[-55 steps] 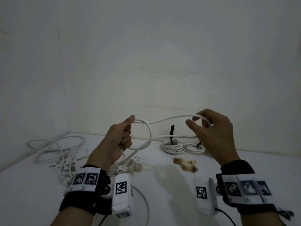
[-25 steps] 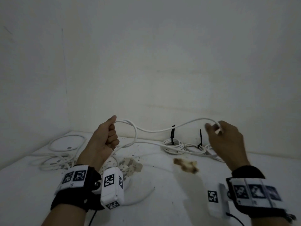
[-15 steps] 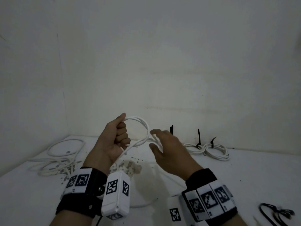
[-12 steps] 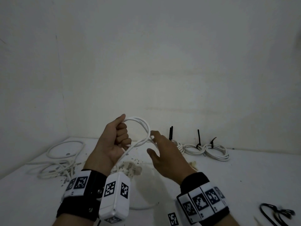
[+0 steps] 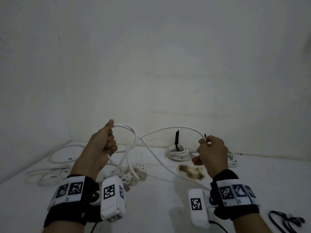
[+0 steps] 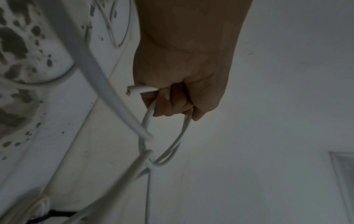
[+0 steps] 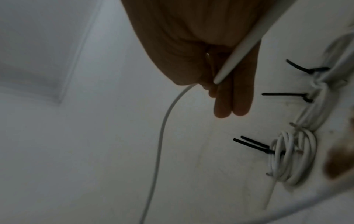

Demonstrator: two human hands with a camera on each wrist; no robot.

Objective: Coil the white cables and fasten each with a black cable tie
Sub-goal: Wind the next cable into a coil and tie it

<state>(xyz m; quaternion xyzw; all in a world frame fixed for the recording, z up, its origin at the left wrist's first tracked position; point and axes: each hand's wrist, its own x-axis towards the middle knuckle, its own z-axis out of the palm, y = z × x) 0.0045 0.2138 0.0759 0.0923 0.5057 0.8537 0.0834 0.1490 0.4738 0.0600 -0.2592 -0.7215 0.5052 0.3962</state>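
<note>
Both hands grip white cable [image 5: 170, 128], spanning between them.

White cable [image 5: 170, 127] held up in the air, looped at its left end, arcing right, the rest trailing down to the tabletop. Three coiled bundles [image 5: 179, 151] lie by the wall, each with an upright black tie [image 5: 177, 137]. Loose white cables [image 5: 55, 165] sprawl far left.

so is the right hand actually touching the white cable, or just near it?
Touching. In the right wrist view the right hand pinches the white cable at its fingers; the head view shows the cable entering that hand.
</note>
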